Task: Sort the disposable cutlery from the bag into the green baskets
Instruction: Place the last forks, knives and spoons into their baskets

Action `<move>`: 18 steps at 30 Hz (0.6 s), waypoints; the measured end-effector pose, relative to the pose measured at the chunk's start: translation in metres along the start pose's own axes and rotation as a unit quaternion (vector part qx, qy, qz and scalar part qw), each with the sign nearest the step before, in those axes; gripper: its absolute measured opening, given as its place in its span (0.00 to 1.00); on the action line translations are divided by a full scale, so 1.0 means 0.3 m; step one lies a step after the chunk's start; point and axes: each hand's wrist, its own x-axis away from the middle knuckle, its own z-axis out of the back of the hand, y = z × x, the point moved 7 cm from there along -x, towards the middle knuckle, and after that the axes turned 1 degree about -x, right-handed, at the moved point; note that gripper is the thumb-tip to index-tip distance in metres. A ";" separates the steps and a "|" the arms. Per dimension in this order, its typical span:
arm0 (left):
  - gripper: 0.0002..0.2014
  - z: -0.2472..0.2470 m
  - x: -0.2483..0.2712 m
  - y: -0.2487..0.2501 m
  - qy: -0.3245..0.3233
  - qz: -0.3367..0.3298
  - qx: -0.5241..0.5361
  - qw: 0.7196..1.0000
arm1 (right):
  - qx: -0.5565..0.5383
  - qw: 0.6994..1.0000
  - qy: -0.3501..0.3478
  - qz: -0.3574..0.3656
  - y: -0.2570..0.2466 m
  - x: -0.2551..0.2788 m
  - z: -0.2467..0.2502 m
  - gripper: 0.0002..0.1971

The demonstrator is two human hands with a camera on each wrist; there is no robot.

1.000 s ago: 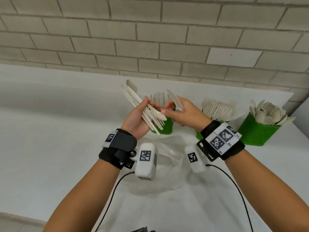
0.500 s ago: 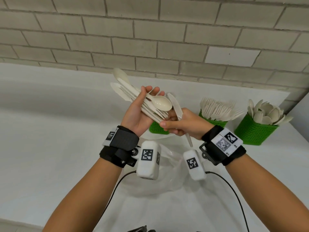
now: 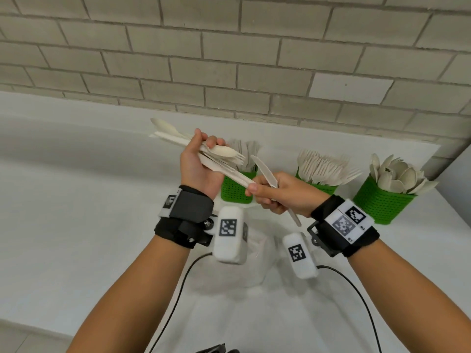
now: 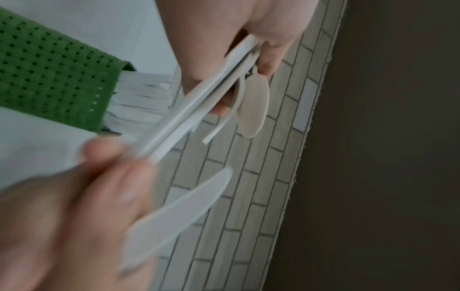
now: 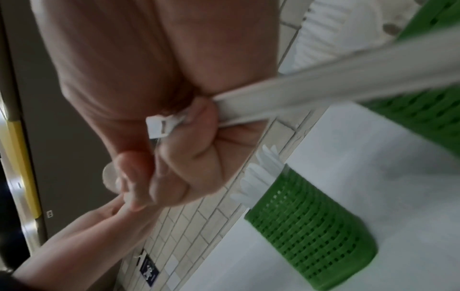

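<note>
Against a brick wall (image 3: 229, 59), the left hand (image 3: 198, 169) clamps a mixed cutlery bundle (image 3: 204, 154) for picking; the right hand (image 3: 283, 197) grips one knife (image 3: 265, 171), likely bound for the knife basket (image 3: 237, 189) at twelve o'clock.

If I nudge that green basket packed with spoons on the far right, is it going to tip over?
Probably it tips fairly easily. The spoon basket is small and perforated, so likely light, and the spoons fan out well above its rim, some leaning outward, which puts weight high. On the smooth white counter, a low push might slide it instead.
</note>
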 end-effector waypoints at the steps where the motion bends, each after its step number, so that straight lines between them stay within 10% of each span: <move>1: 0.17 0.009 -0.012 0.032 0.013 -0.025 0.016 0.999 | 0.010 1.000 -0.003 -0.006 0.007 0.015 0.017 0.08; 8: 0.15 0.112 -0.049 0.188 0.127 -0.099 -0.087 0.983 | 0.074 0.996 0.042 0.005 0.023 0.082 0.133 0.09; 13: 0.17 0.035 0.019 0.023 0.056 0.007 -0.433 0.900 | 0.157 0.988 0.010 0.014 0.012 0.058 0.101 0.09; 18: 0.10 -0.014 0.035 -0.090 0.000 0.025 -0.428 0.903 | 0.148 0.988 -0.025 0.029 -0.019 0.025 0.030 0.09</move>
